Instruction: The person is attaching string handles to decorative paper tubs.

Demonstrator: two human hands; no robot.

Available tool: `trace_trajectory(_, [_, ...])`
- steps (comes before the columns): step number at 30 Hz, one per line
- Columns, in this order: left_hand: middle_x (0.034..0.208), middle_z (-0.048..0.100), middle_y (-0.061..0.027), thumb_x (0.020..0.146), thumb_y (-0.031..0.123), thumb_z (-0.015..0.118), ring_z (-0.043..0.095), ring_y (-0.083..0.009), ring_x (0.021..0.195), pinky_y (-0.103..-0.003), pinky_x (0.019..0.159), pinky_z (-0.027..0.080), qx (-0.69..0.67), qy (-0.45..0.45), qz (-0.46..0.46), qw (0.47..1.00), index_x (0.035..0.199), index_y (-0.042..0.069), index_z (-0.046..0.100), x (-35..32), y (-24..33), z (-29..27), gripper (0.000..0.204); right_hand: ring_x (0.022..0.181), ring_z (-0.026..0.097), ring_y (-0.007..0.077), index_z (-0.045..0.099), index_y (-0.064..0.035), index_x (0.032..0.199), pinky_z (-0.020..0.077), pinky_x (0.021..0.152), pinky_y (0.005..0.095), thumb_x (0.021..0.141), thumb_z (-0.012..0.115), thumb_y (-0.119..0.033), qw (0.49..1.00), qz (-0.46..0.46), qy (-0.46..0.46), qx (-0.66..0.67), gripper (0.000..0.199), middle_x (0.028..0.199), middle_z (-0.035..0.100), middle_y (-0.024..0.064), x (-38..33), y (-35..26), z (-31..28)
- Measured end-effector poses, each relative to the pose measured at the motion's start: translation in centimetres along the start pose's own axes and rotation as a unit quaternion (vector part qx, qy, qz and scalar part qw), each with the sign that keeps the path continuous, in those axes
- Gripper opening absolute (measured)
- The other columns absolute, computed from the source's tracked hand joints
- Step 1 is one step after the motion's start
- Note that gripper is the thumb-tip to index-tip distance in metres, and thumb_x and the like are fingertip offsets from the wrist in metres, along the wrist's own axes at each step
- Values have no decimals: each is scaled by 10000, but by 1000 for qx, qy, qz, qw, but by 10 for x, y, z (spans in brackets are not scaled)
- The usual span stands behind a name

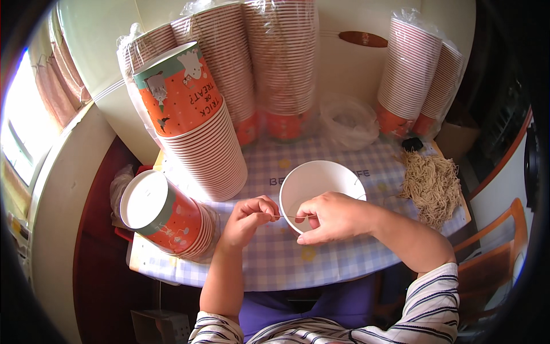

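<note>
A paper bucket with a white inside [312, 175] stands mouth up in front of me on the checked tablecloth. At its near left rim, my left hand [247, 222] is closed, thumb and forefinger pinching a thin cord [286, 217]. My right hand [335, 215] reaches over the bucket's near side with its fingers curled around the same cord. The cord runs across the short gap between the two hands. My right hand and wrist cover part of the bucket's near rim and wall.
Nested orange-and-green buckets [177, 92] stand left, with a shorter stack [180, 221] nearer me. Plastic-wrapped stacks [281, 57] line the back, and more [409, 69] stand back right. A beige cord heap [432, 186] lies right; a clear plastic bag [349, 120] sits behind the bucket.
</note>
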State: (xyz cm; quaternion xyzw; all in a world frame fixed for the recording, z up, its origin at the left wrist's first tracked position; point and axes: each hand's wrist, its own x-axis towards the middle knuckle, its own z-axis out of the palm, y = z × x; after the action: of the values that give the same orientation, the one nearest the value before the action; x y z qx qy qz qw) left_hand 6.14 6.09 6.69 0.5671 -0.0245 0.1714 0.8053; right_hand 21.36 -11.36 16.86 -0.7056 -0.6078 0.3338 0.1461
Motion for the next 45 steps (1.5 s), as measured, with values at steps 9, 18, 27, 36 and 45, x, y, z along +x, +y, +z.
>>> trace_trajectory(9, [965,631,-128,860,38,510,582,-210,950,-340,880,440,-78,-6,102,992,815,17,628,-2,-2,9,128,749,617,136,613,17,1124,485,664,285,790,704,-307,996,33,-16,86,475,835,655,65,-9,-1,-12])
trace_trajectory(18, [965,666,-150,944,84,501,638,-227,922,-347,866,484,-163,13,45,986,923,12,605,-3,-1,13,128,812,648,220,647,6,975,510,758,336,810,584,-75,961,-198,183,67,194,892,672,123,3,-7,-15])
trace_trajectory(27, [1001,664,-82,868,33,658,629,-151,926,-285,853,505,-102,32,13,994,1043,-4,650,-9,5,21,179,761,636,234,650,13,875,502,693,343,777,613,-84,962,-233,115,86,143,831,657,142,34,-32,-20])
trace_trajectory(36, [960,666,-70,861,4,656,635,-152,915,-286,850,514,-54,40,26,997,970,1,653,-15,-2,20,109,740,575,185,647,-18,828,480,674,332,774,681,-135,943,-208,259,19,133,837,604,78,53,-16,-2])
trace_trajectory(45, [921,663,-65,857,-13,654,631,-145,867,-274,820,513,-54,78,46,994,926,14,628,-16,-3,19,79,856,563,250,699,-77,819,432,842,392,754,666,-132,917,-255,301,-63,91,866,602,61,18,2,12])
